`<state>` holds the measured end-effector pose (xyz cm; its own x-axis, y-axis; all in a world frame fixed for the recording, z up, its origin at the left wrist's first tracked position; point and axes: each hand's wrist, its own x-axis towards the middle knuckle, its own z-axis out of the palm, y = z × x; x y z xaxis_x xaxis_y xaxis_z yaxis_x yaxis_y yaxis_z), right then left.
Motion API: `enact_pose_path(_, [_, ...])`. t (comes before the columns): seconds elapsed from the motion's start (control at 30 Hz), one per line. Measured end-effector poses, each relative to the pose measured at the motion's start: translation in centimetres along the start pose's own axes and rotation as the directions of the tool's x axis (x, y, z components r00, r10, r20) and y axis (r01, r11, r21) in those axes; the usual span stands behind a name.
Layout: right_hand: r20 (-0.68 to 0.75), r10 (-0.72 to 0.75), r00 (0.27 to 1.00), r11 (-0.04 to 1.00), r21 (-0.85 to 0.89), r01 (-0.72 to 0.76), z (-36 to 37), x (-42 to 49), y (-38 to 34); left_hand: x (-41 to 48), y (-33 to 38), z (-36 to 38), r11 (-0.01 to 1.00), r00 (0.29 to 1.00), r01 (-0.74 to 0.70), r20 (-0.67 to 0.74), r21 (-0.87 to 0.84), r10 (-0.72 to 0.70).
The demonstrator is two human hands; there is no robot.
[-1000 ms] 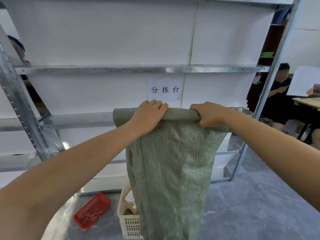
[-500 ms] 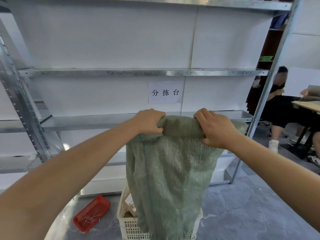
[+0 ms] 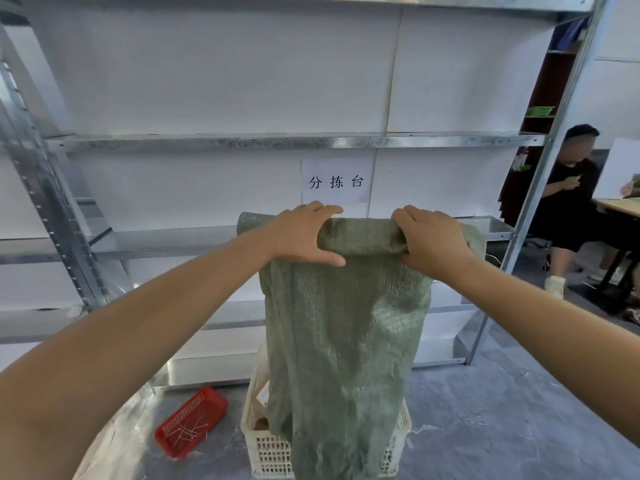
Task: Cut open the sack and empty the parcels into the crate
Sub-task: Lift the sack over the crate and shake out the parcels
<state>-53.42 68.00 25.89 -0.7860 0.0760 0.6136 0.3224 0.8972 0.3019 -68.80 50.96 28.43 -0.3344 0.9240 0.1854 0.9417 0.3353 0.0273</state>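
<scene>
Green woven sack (image 3: 346, 323): held up in the air in front of the metal shelving (image 3: 277, 142), top edge rolled into a thick band, the rest hanging straight down, limp and creased. Hides the middle of the white plastic crate (image 3: 268, 452) standing on the floor directly below. Not possible to tell whether the lower end lies inside the crate or just in front of its near wall.

Left hand (image 3: 301, 233): grasps the left part of the rolled band, fingers curled over the top, thumb stretched along the front of the cloth below. Right hand (image 3: 433, 237): grasps the right part of the same band, fingers bent over the top, back of the hand toward the camera. Short piece of bare roll between the two hands, both forearms stretched forward.

Inside the crate, at its left side beside the sack: something pale and something brown, mostly hidden, too little visible to name.

Just left of the crate, on the grey floor (image 3: 502, 427): low red basket (image 3: 190, 420) with a few thin pale strips inside. On the white back panel of the shelving, right above the hands: paper sign (image 3: 336, 181) with three printed characters. Far right, beyond the shelving post: seated person (image 3: 568, 202) in dark clothes beside a wooden table (image 3: 620, 206).
</scene>
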Motion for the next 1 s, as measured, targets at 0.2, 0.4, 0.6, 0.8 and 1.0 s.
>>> enact_pose_path(0.2, [-0.191,-0.013,0.981,0.999,-0.032,0.007,1.2,-1.6,-0.7,1.3,0.0,-0.7,1.0,0.995,0.021,0.101,-0.002,-0.021])
enact_pose_path(0.4, [0.513,0.021,0.858,0.999,-0.045,0.003,-1.5,-0.6,0.2,1.6,-0.4,2.3,0.982,0.976,-0.012,-0.213,0.187,0.053])
enact_pose_path(0.6, [0.69,0.082,0.719,0.943,0.179,-0.28,-1.6,0.5,4.4,1.0,-2.1,1.9,0.986,0.953,0.014,-0.302,0.164,0.037])
enact_pose_path(0.8, [0.59,0.109,0.8,0.987,0.031,-0.158,-0.6,0.2,4.7,0.8,-2.4,2.0,0.975,0.971,0.026,-0.239,0.218,0.028])
enact_pose_path(1.0, [0.634,0.037,0.773,0.975,0.148,-0.168,-3.7,2.4,2.9,0.8,-0.8,2.7,0.958,0.94,0.018,-0.332,0.286,0.081])
